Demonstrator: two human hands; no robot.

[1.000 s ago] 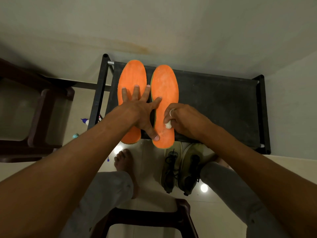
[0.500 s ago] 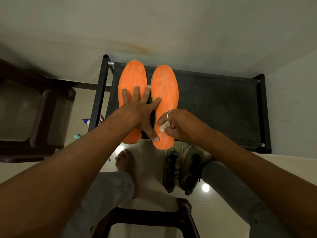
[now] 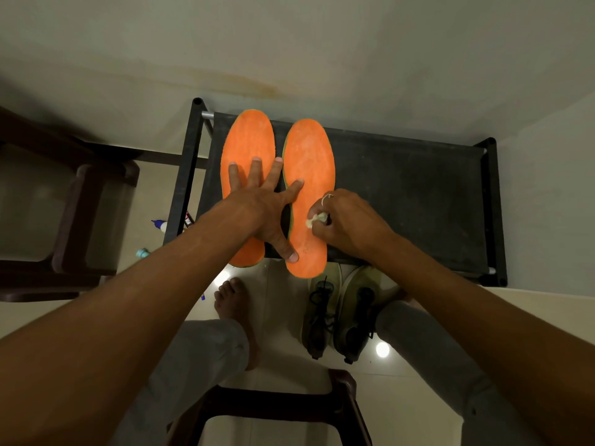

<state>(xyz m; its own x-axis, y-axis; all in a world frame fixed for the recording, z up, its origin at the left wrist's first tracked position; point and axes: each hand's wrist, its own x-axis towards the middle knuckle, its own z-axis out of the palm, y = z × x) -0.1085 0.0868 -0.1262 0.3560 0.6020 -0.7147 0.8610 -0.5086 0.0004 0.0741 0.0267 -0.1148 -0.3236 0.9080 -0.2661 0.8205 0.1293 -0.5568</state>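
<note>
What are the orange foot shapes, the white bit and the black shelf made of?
The insoles look like foam with a fuzzy matte top; a green layer shows at the edge. The white wad looks like crumpled cotton or tissue, unclear which. The shelf seems dull black cloth stretched on a frame.

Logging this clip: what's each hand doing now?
Left hand: open, fingers spread, pressing left insole and right insole.
Right hand: pinching a pale wad against right insole.
</note>
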